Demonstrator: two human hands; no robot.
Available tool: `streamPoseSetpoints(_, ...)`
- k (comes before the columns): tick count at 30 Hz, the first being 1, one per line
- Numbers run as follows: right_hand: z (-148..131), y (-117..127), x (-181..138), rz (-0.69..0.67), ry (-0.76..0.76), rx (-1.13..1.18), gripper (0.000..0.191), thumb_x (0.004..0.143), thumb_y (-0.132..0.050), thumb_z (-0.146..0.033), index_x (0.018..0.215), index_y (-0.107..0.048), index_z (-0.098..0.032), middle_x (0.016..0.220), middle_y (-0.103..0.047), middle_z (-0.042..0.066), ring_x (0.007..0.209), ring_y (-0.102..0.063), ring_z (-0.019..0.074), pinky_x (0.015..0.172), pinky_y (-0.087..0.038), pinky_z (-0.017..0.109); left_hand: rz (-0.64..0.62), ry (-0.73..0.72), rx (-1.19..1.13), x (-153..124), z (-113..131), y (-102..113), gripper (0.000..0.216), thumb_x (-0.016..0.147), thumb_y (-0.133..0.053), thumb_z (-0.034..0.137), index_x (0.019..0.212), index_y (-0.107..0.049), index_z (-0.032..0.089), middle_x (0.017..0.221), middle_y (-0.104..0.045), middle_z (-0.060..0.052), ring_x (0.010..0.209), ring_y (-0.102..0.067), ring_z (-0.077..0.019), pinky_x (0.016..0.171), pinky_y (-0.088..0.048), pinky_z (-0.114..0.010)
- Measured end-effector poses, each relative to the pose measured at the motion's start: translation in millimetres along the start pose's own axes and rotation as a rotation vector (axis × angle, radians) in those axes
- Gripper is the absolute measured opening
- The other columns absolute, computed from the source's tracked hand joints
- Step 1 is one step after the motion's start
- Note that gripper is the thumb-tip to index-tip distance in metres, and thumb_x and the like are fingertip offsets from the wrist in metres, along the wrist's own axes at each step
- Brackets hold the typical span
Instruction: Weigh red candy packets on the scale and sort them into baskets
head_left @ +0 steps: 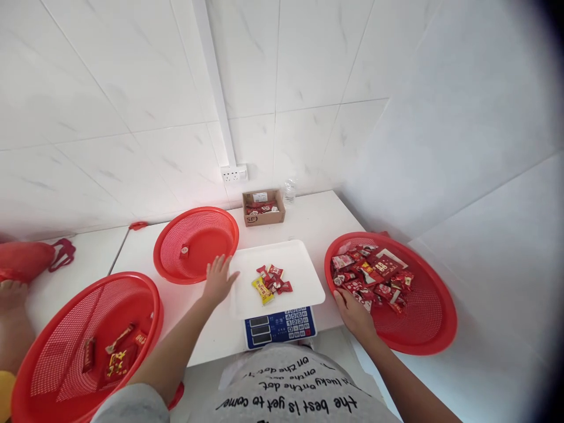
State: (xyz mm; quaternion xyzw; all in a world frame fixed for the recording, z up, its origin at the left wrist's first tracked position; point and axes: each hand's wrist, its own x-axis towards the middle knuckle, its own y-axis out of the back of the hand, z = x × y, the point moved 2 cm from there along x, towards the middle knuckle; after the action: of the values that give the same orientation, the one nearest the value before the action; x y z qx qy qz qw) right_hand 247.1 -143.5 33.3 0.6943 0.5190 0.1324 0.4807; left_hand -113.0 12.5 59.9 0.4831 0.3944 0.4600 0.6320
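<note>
Our left hand is spread at the white rectangular plastic tray bearing small red and yellow wrapped sweets, our right hand at the round red plastic basket, pinch indeterminable; we should avoid pressing the tray.

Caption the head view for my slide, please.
Left hand spread at the edge of a white tray of wrapped packets, right hand at the rim of a red basket holding more.
</note>
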Motion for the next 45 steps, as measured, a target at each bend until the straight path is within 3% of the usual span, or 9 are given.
streamPoseSetpoints(3, 2, -2, 1, 0.003, 0.005, 0.004, 0.052, 0.089, -0.022, -0.048, 0.117, -0.054, -0.018, 0.125, -0.057, 0.011, 0.112, -0.053, 0.0270, 0.090, -0.039, 0.037, -0.029, -0.250, -0.082, -14, 51, -19, 0.063, 0.087, -0.041, 0.052, 0.141, -0.029, 0.022, 0.149, -0.027, -0.012, 0.138, -0.021, -0.0272, 0.110, -0.020, -0.048)
streamPoseSetpoints(6, 2, -2, 1, 0.001, 0.004, 0.009, 0.052, 0.089, -0.023, -0.047, 0.119, -0.054, -0.017, 0.126, -0.056, 0.012, 0.113, -0.052, 0.0268, 0.092, -0.038, 0.037, -0.065, -0.366, -0.092, -23, 91, -34, 0.078, 0.078, -0.053, 0.057, 0.142, -0.025, 0.023, 0.150, -0.026, -0.012, 0.137, -0.022, -0.0296, 0.109, -0.021, -0.049)
streamPoseSetpoints(10, 0, 0, 0, -0.006, -0.003, 0.006, 0.052, 0.089, -0.023, -0.047, 0.118, -0.054, -0.017, 0.125, -0.057, 0.012, 0.113, -0.053, 0.0259, 0.092, -0.038, 0.037, -0.037, -0.367, -0.046, -19, 105, -35, 0.070, 0.078, -0.055, 0.056, 0.136, -0.037, 0.022, 0.135, -0.044, -0.012, 0.123, -0.040, -0.0301, 0.101, -0.033, -0.046)
streamPoseSetpoints(15, -2, 4, -2, -0.028, -0.012, 0.006, 0.053, 0.089, -0.023, -0.046, 0.121, -0.052, -0.016, 0.127, -0.056, 0.012, 0.114, -0.051, 0.0275, 0.093, -0.037, 0.038, -0.059, -0.408, -0.004, -10, 92, -30, 0.044, 0.082, -0.048, 0.057, 0.107, -0.058, 0.021, 0.103, -0.058, -0.009, 0.092, -0.054, -0.0232, 0.078, -0.044, -0.037)
streamPoseSetpoints(23, -2, 4, -2, -0.023, -0.013, 0.005, 0.052, 0.090, -0.023, -0.047, 0.121, -0.052, -0.017, 0.125, -0.057, 0.011, 0.113, -0.052, 0.0276, 0.093, -0.037, 0.038, 0.037, -0.299, -0.157, -7, 80, -20, 0.032, 0.083, -0.048, 0.053, 0.084, -0.056, 0.022, 0.096, -0.057, -0.005, 0.089, -0.054, -0.0193, 0.072, -0.044, -0.031)
streamPoseSetpoints(31, -3, 3, -2, -0.021, -0.001, 0.016, 0.051, 0.090, -0.024, -0.046, 0.120, -0.052, -0.017, 0.124, -0.057, 0.012, 0.111, -0.053, 0.0275, 0.091, -0.038, 0.038, 0.264, 0.224, -0.114, 32, 1, 56, 0.037, 0.082, -0.048, 0.055, 0.093, -0.056, 0.020, 0.107, -0.055, -0.009, 0.097, -0.055, -0.0245, 0.068, -0.046, -0.032)
streamPoseSetpoints(35, -2, 3, -2, -0.022, -0.007, 0.014, 0.051, 0.089, -0.024, -0.046, 0.120, -0.053, -0.017, 0.123, -0.058, 0.012, 0.111, -0.054, 0.0273, 0.090, -0.039, 0.037, 0.246, 0.295, -0.030, 47, -15, 72, 0.057, 0.081, -0.042, 0.060, 0.118, -0.049, 0.017, 0.132, -0.046, -0.017, 0.117, -0.045, -0.0348, 0.089, -0.041, -0.048)
streamPoseSetpoints(39, -2, 4, -2, -0.026, -0.010, 0.019, 0.052, 0.089, -0.024, -0.047, 0.121, -0.053, -0.017, 0.125, -0.057, 0.012, 0.111, -0.053, 0.0281, 0.091, -0.039, 0.037, 0.174, 0.067, -0.037, 39, 32, 41, 0.064, 0.086, -0.037, 0.056, 0.135, -0.037, 0.015, 0.146, -0.032, -0.017, 0.133, -0.029, -0.0322, 0.105, -0.025, -0.049)
streamPoseSetpoints(45, 0, 3, -1, -0.026, -0.009, 0.021, 0.053, 0.088, -0.023, -0.048, 0.120, -0.053, -0.018, 0.124, -0.058, 0.012, 0.110, -0.054, 0.0284, 0.089, -0.040, 0.038, -0.050, -0.275, -0.156, 4, 119, -27, 0.068, 0.082, -0.044, 0.059, 0.139, -0.034, 0.022, 0.148, -0.028, -0.015, 0.135, -0.026, -0.0311, 0.107, -0.023, -0.052)
